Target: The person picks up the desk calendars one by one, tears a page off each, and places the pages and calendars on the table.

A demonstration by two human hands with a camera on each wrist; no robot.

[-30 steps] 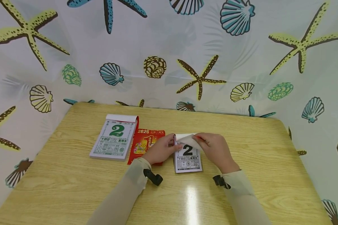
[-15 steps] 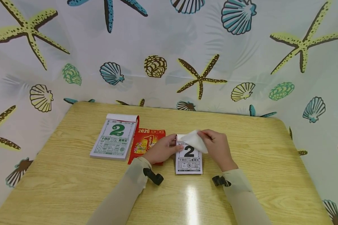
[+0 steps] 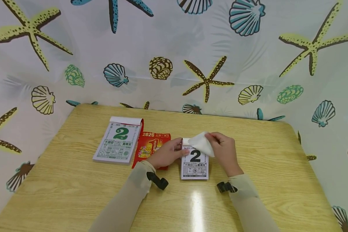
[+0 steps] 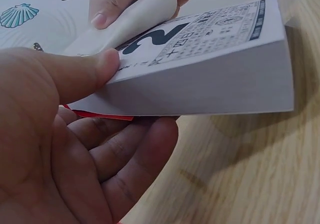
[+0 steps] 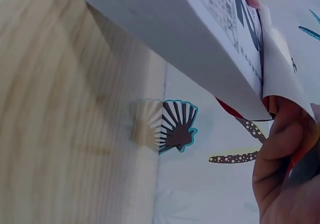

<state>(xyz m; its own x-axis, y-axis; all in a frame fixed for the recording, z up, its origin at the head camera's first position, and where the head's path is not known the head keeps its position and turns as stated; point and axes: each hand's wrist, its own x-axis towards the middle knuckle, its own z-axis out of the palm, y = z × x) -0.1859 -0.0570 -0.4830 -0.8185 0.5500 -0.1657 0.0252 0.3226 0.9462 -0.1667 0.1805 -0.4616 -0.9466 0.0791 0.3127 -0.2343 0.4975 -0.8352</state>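
A small tear-off calendar (image 3: 195, 170) with a black "2" on its page tilts up off the table. My left hand (image 3: 166, 154) grips its upper left edge; in the left wrist view, the thumb presses on the page of the thick block (image 4: 215, 84) and the fingers lie beneath. My right hand (image 3: 224, 152) pinches a calendar sheet (image 3: 202, 144), folded back white side up near the top binding. In the right wrist view, red and yellow show on the inner side of this sheet (image 5: 282, 74). To the left lies a red calendar sheet (image 3: 146, 145) printed "2026" and "1", partly behind my left hand.
A larger tear-off calendar (image 3: 116, 143) with a green "2" and a rolled-back white top lies beside the red sheet. All rest on a wooden table (image 3: 264, 154). A cloth (image 3: 162, 38) with starfish and shells hangs behind the far edge.
My right hand has moved slightly up, lifting the sheet so that more of its white side shows. My left hand keeps its grip on the small calendar.
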